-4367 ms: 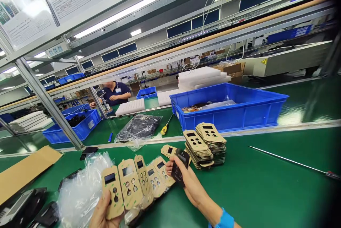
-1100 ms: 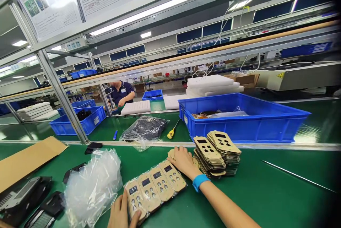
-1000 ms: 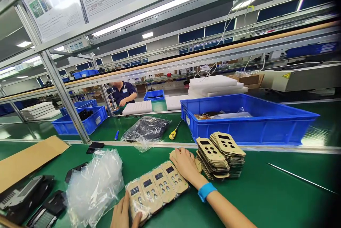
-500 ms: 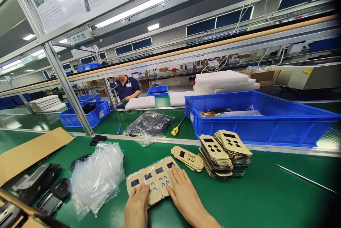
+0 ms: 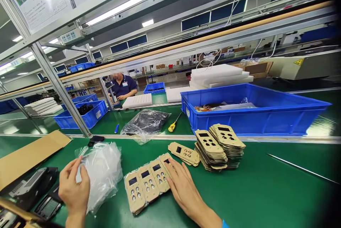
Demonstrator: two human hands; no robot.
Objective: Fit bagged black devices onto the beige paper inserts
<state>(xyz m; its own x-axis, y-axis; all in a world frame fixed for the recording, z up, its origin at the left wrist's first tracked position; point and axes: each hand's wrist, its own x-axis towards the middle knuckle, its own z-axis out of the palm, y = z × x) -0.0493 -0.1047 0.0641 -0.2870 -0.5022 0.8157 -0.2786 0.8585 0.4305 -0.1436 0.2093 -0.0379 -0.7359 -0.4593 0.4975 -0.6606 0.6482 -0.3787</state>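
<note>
Right of your right hand (image 5: 185,190), you have room to pass over the green tabletop (image 5: 247,199) toward the metal rod (image 5: 303,169). Ahead and right of those fingers, loose panels (image 5: 183,153), taller stacks (image 5: 213,151) and the blue bin (image 5: 253,123) stand in your way. Black housings (image 5: 34,187) crowd your left hand's outer side (image 5: 74,185); between both hands, a narrow strip separates plastic bags (image 5: 103,174) from the panel row (image 5: 146,185).

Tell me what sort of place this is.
Probably a factory assembly line, perhaps for electronics: tan panels with matching cut-outs stacked on a green workbench, a large blue bin, and a co-worker at another station.
</note>
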